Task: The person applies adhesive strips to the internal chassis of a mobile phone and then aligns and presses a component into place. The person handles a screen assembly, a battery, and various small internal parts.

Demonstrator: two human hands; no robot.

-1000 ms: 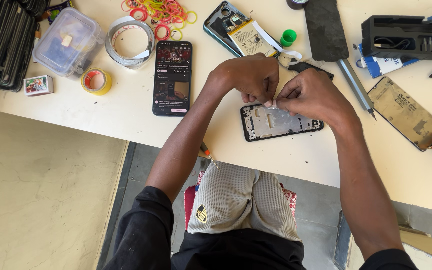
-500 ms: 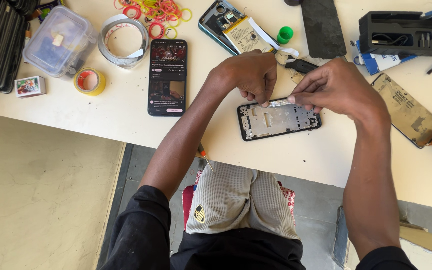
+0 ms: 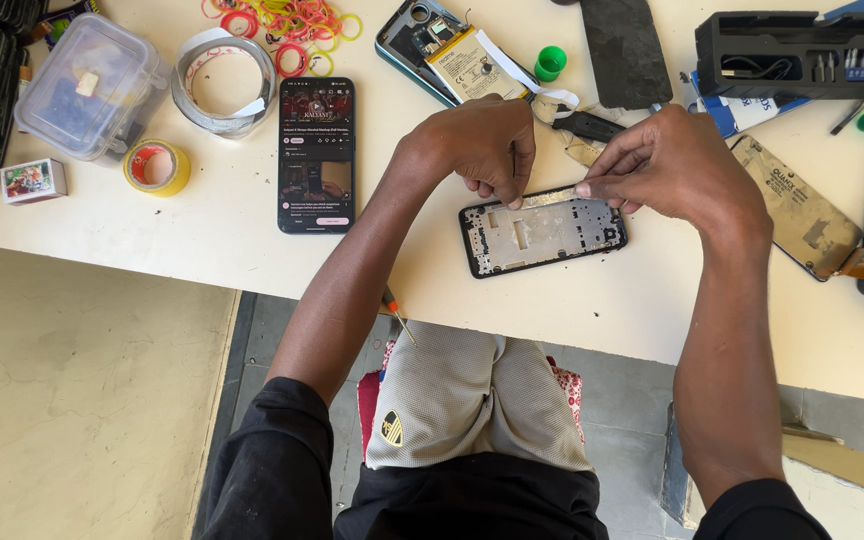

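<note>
Single head-worn view, looking steeply down, close over the table (image 3: 202, 240), lap below

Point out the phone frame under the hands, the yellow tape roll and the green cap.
phone frame (image 3: 542, 232), head view, on its bare metal middle plate.
yellow tape roll (image 3: 156, 167), head view, on its upper ring face.
green cap (image 3: 550, 63), head view, on its top.

Lit phone (image 3: 316, 155), tape rolls (image 3: 223, 81), rubber bands (image 3: 287, 25), bit case (image 3: 802, 52).
</note>
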